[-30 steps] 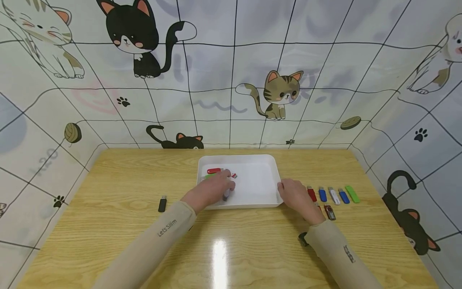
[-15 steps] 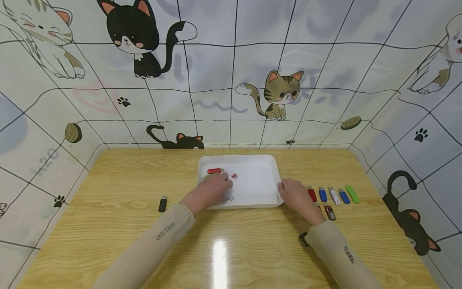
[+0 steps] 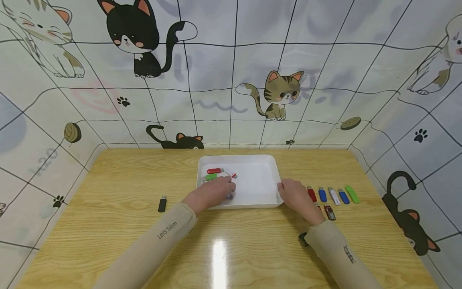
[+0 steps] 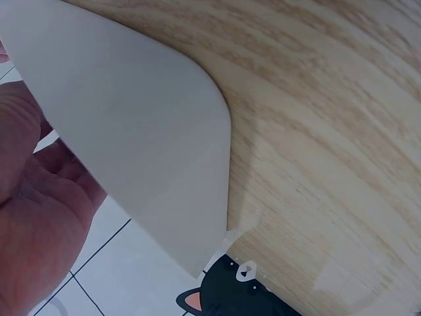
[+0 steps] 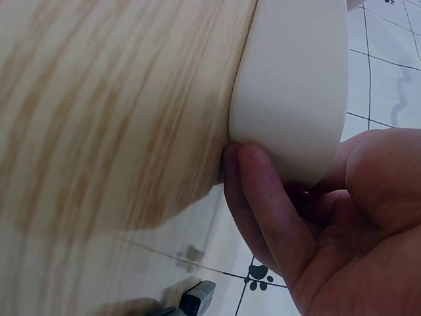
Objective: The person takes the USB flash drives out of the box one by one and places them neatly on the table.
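Observation:
In the head view a white tray (image 3: 258, 176) lies on the wooden table. My left hand (image 3: 214, 190) reaches down into its left part, fingers pointing down among USB sticks. In the left wrist view the tray wall hides the fingertips of the left hand (image 4: 46, 217), so what they hold is unclear. Near that hand lie a red USB stick (image 3: 215, 171), a green USB stick (image 3: 210, 176) and a small red-and-white piece (image 3: 234, 175). My right hand (image 3: 296, 196) holds the tray's right edge; in the right wrist view, its fingertips (image 5: 258, 158) press the outer wall.
Right of the tray, several USB sticks stand in a row, among them a blue one (image 3: 323, 194), a white one (image 3: 334, 196) and a green one (image 3: 352, 194). A dark red one (image 3: 330, 212) lies below. Alone at left is a black USB stick (image 3: 162, 204).
My left hand has shifted slightly within the tray, moving a little toward me and right, so the green USB stick shows more. The right hand stays at the tray's edge.

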